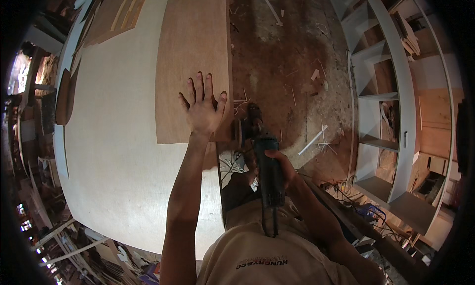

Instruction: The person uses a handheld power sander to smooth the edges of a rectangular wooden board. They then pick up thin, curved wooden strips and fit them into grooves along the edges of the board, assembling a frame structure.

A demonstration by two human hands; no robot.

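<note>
My left hand (204,114) lies flat with its fingers spread on a brown wooden panel (193,42). That panel rests on a large pale board (114,136), its right edge lying along the board's right side. In my right hand (281,165) is a dark green angle grinder (268,173), gripped round its body. The grinder's head, with a round disc (239,132), points away from me and stands at the panel's right edge near its near corner. Whether the disc touches the edge I cannot tell. A cord runs from the grinder's back end toward my shirt.
A grey shelf unit (391,102) with open compartments stands on the right. Offcuts and thin strips (312,139) litter the stained floor (277,52). Another brown panel with strips (121,12) lies at the far left of the board. Cables and a blue object (372,213) sit at lower right.
</note>
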